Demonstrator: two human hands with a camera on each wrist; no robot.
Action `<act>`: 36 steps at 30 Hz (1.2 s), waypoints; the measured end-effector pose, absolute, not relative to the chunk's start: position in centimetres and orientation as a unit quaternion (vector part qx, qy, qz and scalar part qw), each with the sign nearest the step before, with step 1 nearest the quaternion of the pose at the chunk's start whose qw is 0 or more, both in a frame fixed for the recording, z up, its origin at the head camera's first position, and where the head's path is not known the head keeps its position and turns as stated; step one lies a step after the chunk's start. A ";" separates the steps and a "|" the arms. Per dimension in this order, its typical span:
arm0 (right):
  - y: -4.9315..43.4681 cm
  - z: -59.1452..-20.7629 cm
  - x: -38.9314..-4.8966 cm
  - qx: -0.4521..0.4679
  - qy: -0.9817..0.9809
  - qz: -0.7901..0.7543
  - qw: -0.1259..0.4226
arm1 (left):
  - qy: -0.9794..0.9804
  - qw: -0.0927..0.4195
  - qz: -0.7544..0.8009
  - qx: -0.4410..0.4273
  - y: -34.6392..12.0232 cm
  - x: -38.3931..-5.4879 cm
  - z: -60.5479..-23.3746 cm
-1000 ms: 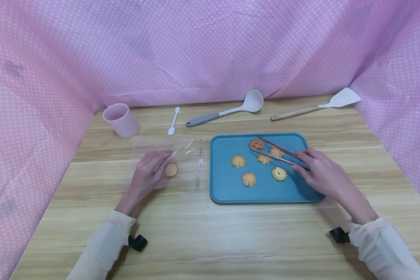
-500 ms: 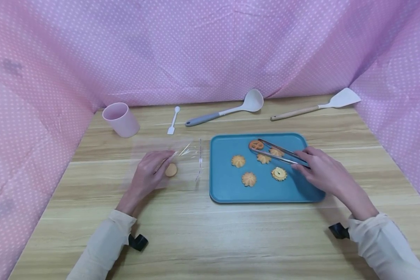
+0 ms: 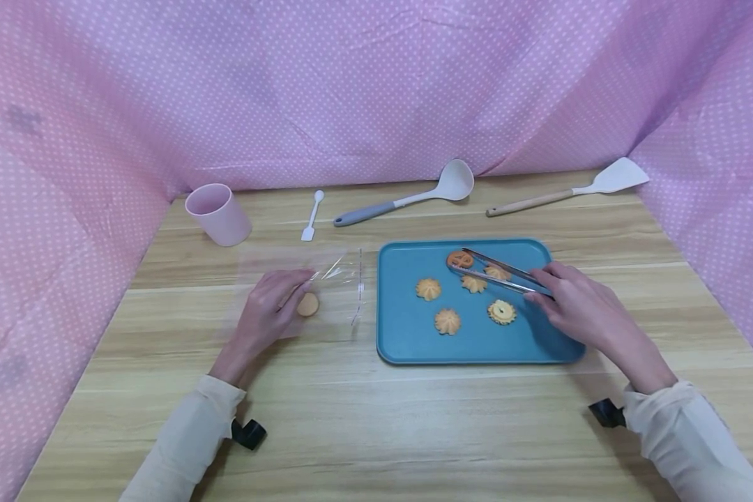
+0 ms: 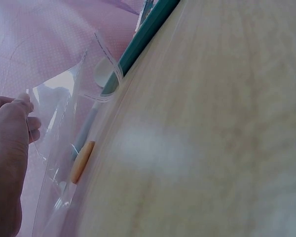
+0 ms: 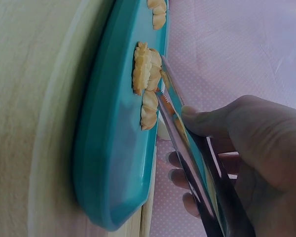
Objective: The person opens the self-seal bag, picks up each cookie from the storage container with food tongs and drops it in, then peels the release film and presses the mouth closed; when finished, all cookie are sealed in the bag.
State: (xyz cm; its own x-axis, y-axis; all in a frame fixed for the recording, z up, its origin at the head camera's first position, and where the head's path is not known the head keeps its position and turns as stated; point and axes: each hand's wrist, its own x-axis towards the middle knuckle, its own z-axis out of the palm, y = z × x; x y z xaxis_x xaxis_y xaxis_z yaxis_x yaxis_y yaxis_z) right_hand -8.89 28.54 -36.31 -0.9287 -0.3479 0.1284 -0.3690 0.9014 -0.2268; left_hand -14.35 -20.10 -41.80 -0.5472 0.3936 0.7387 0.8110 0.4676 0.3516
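Observation:
My left hand [image 3: 268, 307] pinches the upper film of a clear plastic bag [image 3: 345, 310] and lifts it off the table. A round, flat cookie [image 3: 308, 305] lies inside the bag; the left wrist view shows this cookie [image 4: 82, 162] edge-on. Over the blue tray [image 3: 408, 352], my right hand [image 3: 580, 307] grips metal tongs [image 3: 498, 284]. The tongs' tips straddle a brown pretzel-patterned cookie [image 3: 459, 260] at the tray's far side; whether they press on it I cannot tell. Several flower-shaped cookies [image 3: 447, 321] and a pale ring-topped cookie [image 3: 501, 312] lie nearby on the tray.
Along the back of the wooden table stand or lie a pink cup [image 3: 226, 219], a small white spoon [image 3: 312, 216], a ladle [image 3: 408, 201] and a wooden-handled spatula [image 3: 565, 193]. Pink dotted cloth [image 3: 376, 90] hangs behind and at both sides.
The tongs' tips have closed in slightly around the pretzel-patterned cookie. My left hand and the bag have stayed in place.

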 end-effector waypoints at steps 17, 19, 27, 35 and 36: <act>28.7 -36.8 -9.0 0.213 -0.965 0.137 0.070 | -0.806 0.294 -0.351 -0.375 -20.1 -14.4 -41.9; 28.7 -36.9 -9.1 0.217 -0.963 0.137 0.076 | -0.806 0.294 -0.352 -0.375 -20.1 -14.4 -41.9; 28.6 -37.2 -9.2 0.235 -0.956 0.142 0.105 | -0.804 0.296 -0.355 -0.374 -20.0 -14.4 -42.0; 27.9 -37.1 -9.3 0.247 -0.951 0.152 0.106 | -0.808 0.293 -0.349 -0.374 -20.1 -14.5 -42.0; 27.8 -37.1 -9.3 0.251 -0.950 0.153 0.107 | -0.808 0.293 -0.349 -0.374 -20.1 -14.5 -42.0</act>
